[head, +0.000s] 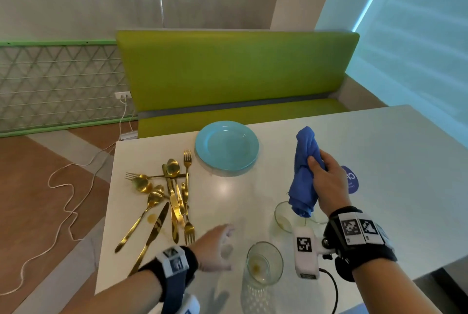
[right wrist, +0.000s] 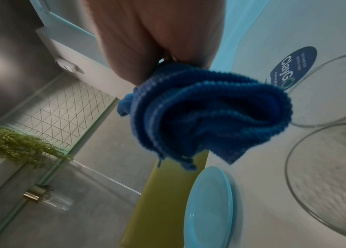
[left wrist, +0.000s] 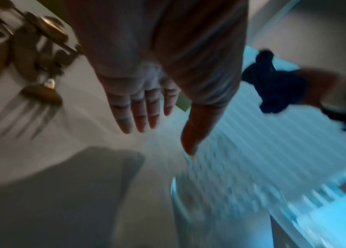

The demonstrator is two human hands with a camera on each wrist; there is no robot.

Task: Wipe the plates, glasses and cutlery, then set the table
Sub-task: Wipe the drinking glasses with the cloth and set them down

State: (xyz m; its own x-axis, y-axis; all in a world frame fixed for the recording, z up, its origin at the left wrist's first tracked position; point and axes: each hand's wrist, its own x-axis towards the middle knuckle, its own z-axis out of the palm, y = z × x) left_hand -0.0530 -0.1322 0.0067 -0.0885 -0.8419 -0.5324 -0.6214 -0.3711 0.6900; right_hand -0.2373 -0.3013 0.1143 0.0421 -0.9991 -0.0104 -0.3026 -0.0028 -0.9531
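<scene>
The right hand (head: 329, 182) grips a bunched blue microfibre cloth (head: 305, 172) ready for wiping, while the empty left hand (head: 215, 248), fingers straight, hovers above the white desk (head: 379, 161) beside a stained clear glass (head: 264, 264), probably reaching for it.

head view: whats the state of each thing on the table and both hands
cloth: bunched, held up in the right hand
left hand: fingers straight, holding nothing, blurred
plate: flat on the table, bare
near glass: upright, brownish residue inside
far glass: upright, residue inside
cutlery: loose crossed pile, stain beside it
</scene>
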